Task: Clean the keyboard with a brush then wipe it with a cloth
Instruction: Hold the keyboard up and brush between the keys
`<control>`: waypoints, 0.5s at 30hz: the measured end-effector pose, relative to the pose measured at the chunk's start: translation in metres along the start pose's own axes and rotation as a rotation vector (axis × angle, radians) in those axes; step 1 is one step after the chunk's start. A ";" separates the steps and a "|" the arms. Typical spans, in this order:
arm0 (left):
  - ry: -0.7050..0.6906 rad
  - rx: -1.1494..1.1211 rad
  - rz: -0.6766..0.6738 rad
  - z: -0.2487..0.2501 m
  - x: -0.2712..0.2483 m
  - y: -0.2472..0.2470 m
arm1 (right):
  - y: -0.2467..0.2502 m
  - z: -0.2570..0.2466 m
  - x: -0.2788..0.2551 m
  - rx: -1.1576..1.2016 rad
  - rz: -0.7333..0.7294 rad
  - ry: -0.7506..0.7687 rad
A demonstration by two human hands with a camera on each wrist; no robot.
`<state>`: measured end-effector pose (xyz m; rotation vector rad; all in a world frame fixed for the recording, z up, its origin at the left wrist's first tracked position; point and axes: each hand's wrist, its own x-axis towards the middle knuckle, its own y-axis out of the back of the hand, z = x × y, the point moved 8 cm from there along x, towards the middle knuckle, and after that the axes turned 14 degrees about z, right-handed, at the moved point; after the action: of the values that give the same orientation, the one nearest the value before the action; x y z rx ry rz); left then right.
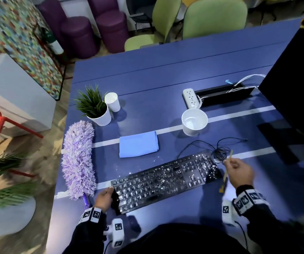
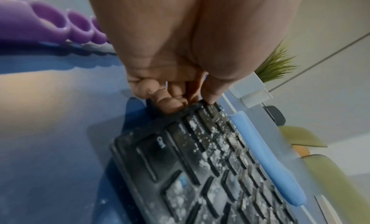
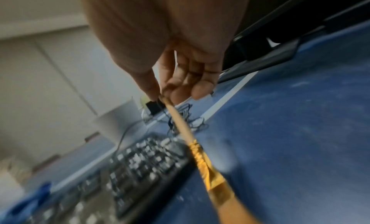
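Smooth blue table [image 1: 166, 70], speckled flat keyboard [image 1: 166, 178]

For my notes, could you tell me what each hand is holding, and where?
The right hand pinches the brush by its wooden handle; the left hand grips the keyboard at its left end.

Head view: dim, cool light; soft shadows fall to the right of the white cup [image 1: 194, 121] on the desk [image 1: 166, 70]. Wide-angle distortion bends and smears the frame edges, strongest lower left. Left wrist view: the keyboard [image 2: 200, 164] is fairly sharp, its surroundings soft. Right wrist view: heavy motion blur throughout, the brush [image 3: 200, 156] streaked.
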<state>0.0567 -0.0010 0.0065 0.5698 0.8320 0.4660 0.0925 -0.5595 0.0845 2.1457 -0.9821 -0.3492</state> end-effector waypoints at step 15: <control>0.279 -0.447 0.209 -0.026 0.022 0.025 | 0.007 -0.025 -0.047 0.153 0.031 0.330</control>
<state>0.0455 0.0385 -0.0035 0.1778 0.9003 0.9110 0.0702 -0.5149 0.1046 2.2290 -0.8720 0.0987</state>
